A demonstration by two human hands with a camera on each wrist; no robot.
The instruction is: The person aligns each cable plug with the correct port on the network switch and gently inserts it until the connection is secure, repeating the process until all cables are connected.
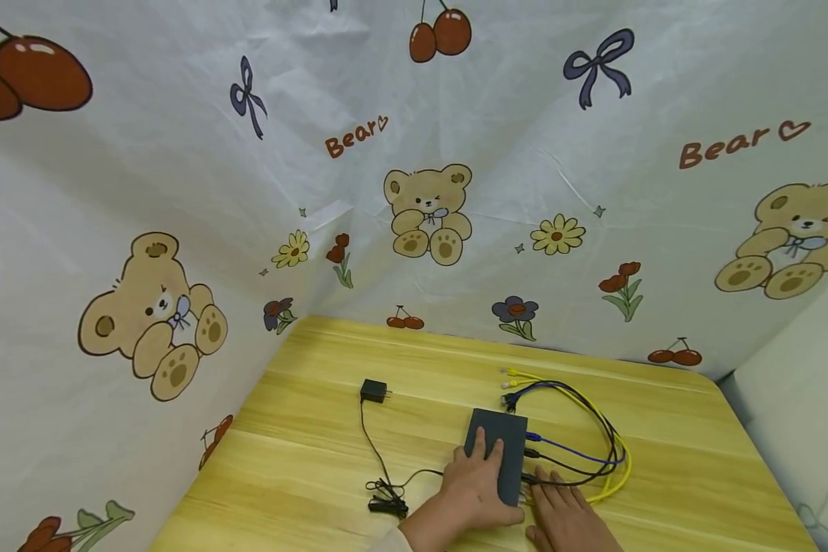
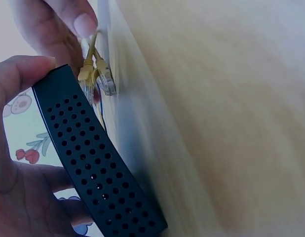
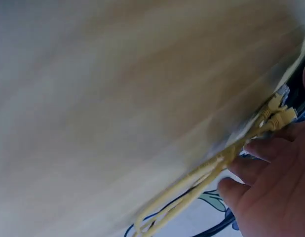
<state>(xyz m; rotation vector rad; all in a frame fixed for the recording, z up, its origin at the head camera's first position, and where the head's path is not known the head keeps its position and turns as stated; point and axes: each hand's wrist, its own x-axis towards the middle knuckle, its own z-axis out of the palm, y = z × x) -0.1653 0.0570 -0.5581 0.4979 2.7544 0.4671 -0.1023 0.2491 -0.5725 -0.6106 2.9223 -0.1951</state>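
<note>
A flat black network switch [image 1: 500,422] lies on the table, with perforated vent holes along its side in the left wrist view. My left hand [image 1: 474,484] holds it, fingers spread over the top and thumb [image 2: 31,74] at one corner. A blue cable [image 1: 573,452] and two black cables [image 1: 559,461] run from its right side. Two yellow network cable plugs [image 2: 95,81], clear-tipped and loose, sit beside its near right corner. Close by, my right hand [image 1: 567,514] has its fingers extended, touching the yellow cables [image 3: 211,170] behind the plugs; its thumb stands apart.
A black power adapter [image 1: 373,391] lies to the left, its thin cord bundled [image 1: 388,504] and leading toward the switch. Other cable ends [image 1: 509,400] lie behind the switch, looping right. A printed bear cloth [image 1: 428,291] hangs around the wooden table [image 1: 303,468].
</note>
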